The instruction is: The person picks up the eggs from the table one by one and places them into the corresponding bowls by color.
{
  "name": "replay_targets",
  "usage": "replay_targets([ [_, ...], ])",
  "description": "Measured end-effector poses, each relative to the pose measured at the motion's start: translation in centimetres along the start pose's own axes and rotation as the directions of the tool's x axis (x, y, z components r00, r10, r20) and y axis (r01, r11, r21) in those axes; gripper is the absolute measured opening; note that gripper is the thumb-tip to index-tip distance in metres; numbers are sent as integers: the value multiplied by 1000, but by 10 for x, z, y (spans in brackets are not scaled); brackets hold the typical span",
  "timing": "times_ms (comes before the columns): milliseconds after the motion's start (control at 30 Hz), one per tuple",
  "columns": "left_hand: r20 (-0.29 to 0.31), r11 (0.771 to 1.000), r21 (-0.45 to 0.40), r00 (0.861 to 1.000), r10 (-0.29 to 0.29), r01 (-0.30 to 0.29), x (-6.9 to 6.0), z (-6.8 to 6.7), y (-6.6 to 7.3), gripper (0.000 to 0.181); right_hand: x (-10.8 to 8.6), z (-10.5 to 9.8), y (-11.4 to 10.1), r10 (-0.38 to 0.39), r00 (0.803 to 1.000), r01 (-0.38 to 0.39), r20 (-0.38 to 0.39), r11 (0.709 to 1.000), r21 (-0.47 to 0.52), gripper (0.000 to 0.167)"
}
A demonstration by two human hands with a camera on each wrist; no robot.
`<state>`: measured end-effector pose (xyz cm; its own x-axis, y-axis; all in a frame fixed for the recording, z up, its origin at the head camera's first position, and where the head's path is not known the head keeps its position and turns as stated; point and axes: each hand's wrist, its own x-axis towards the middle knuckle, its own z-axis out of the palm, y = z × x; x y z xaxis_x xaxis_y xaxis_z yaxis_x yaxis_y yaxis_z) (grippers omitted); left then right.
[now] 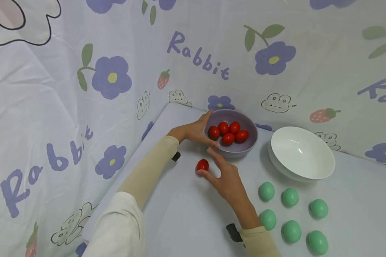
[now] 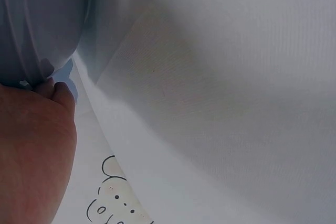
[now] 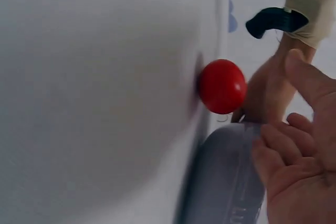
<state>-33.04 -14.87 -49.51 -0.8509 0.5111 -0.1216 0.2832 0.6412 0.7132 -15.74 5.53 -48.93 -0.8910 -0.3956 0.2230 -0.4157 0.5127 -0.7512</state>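
Note:
A purple bowl (image 1: 239,151) stands near the back wall with several red eggs (image 1: 228,139) inside. My left hand (image 1: 196,131) grips its left side, thumb toward the front and fingers toward the back; the left wrist view shows this hand (image 2: 37,145) against the bowl's outer wall (image 2: 42,24). One loose red egg (image 1: 202,165) lies on the table in front of the bowl. Just right of it, my right hand (image 1: 226,178) is spread, its thumb tip close by. In the right wrist view, a gap shows between that egg (image 3: 222,86) and the hand (image 3: 302,156).
To the right of the purple bowl stands a white bowl (image 1: 302,153), with no contents visible. Several green eggs (image 1: 291,231) lie in loose rows on the white table (image 1: 180,214) before it. A printed cloth (image 1: 199,28) hangs behind and along the left.

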Motion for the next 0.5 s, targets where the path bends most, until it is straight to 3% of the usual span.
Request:
replay_targets([
  [100, -7, 1000, -7, 1000, -4, 4, 1, 0, -1, 152, 0, 7, 5, 88, 992, -83, 85, 994, -68, 86],
  [200, -12, 1000, -22, 1000, 0, 0, 1, 0, -2, 152, 0, 12, 9, 129, 984, -118, 124, 989, -89, 87],
  [500, -4, 999, -31, 1000, -28, 28, 1, 2, 0, 154, 4, 21, 9, 128, 986, -117, 105, 988, -101, 70],
])
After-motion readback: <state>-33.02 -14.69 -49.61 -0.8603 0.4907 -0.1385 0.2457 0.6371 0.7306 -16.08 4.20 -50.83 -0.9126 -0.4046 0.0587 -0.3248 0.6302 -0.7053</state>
